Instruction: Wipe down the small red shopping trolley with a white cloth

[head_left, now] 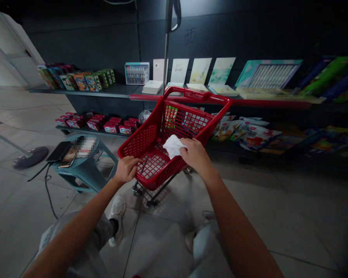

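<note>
My right hand (195,153) has a crumpled white cloth (173,146) pinched between thumb and fingers, held at the right-hand edge of the basket of a red plastic shopping cart with lattice walls (155,183). Cloth hangs inward over that edge; can't tell how much of it touches the plastic. My left hand (127,170) is at the basket's near left corner, fingers bent, thumb reaching inward; can't tell whether it actually grips the rim. Cart stands on the grey tiled floor (278,216), handle side away from me, toward the shelves. Small dark thin item (144,164) in the basket near its left edge, too small to identify.

To the left: blue-grey plastic stool (87,172), black flat-topped device (60,151) at its left edge, part of the top pixelated. Behind the cart: black shelving with a red front strip (258,102), pale upright booklets (201,70) along the upper shelf, red small packs (95,122) toward the lower shelf's left end, glossy snack bags (243,131) right of the cart.
</note>
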Available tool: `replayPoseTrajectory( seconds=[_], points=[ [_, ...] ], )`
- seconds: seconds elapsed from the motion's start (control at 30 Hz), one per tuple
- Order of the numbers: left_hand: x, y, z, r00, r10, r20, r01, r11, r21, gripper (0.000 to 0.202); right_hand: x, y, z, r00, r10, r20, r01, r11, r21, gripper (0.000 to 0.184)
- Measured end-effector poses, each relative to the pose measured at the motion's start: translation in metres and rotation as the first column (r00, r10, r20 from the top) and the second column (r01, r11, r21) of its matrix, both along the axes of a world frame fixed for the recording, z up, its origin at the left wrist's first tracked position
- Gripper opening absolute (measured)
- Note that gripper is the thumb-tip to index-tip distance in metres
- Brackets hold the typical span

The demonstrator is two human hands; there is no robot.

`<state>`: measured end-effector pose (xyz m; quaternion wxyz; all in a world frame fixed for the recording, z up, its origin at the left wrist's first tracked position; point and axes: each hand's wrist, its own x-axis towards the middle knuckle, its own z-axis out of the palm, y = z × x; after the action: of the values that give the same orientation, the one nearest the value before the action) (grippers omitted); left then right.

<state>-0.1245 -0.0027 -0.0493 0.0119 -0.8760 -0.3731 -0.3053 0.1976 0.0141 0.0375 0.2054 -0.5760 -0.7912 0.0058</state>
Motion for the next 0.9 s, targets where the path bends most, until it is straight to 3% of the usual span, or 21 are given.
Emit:
replayPoseTrajectory(
  seconds=[0.1, 0.23, 0.27, 0.37, 0.47, 0.57, 0.73, 0.9],
  points=[
    [0.003, -0.001, 0.001, 0.996, 0.067, 0.062, -0.067, 0.998, 0.002, 0.031, -0.013, -0.005, -0.005, 0.999, -0.012, 0.045, 0.009, 0.998, 0.066, 0.035],
    [0.025, -0.025, 0.004, 0.904, 0.322, 0.282, -0.330, 0.944, -0.021, 0.032, -0.049, -0.024, -0.015, 0.974, 0.206, 0.094, -0.207, 0.978, 0.000, 0.034],
    [0.032, -0.033, 0.005, 0.891, 0.325, 0.316, -0.334, 0.942, -0.028, 0.032, -0.057, -0.028, -0.017, 0.961, 0.259, 0.098, -0.257, 0.966, -0.026, 0.033],
    [0.050, -0.055, 0.002, 0.948, 0.197, 0.249, -0.185, 0.980, -0.073, 0.041, -0.072, -0.034, -0.017, 0.936, 0.338, 0.096, -0.331, 0.940, -0.076, 0.030],
    [0.055, -0.059, -0.007, 0.982, 0.128, 0.141, -0.125, 0.992, -0.028, 0.066, -0.079, -0.031, -0.012, 0.931, 0.354, 0.087, -0.342, 0.931, -0.129, 0.031],
    [0.052, -0.050, -0.015, 0.984, 0.152, 0.090, -0.156, 0.987, 0.038, 0.084, -0.086, -0.025, -0.005, 0.932, 0.342, 0.123, -0.313, 0.927, -0.206, 0.030],
    [0.048, -0.039, -0.022, 0.972, 0.208, 0.105, -0.221, 0.967, 0.127, 0.087, -0.106, -0.018, 0.002, 0.919, 0.358, 0.164, -0.288, 0.895, -0.340, 0.037],
    [0.041, -0.035, -0.030, 0.977, 0.207, 0.048, -0.213, 0.957, 0.197, 0.082, -0.106, -0.013, -0.007, 0.911, 0.380, 0.161, -0.328, 0.904, -0.276, 0.037]
  ],
)
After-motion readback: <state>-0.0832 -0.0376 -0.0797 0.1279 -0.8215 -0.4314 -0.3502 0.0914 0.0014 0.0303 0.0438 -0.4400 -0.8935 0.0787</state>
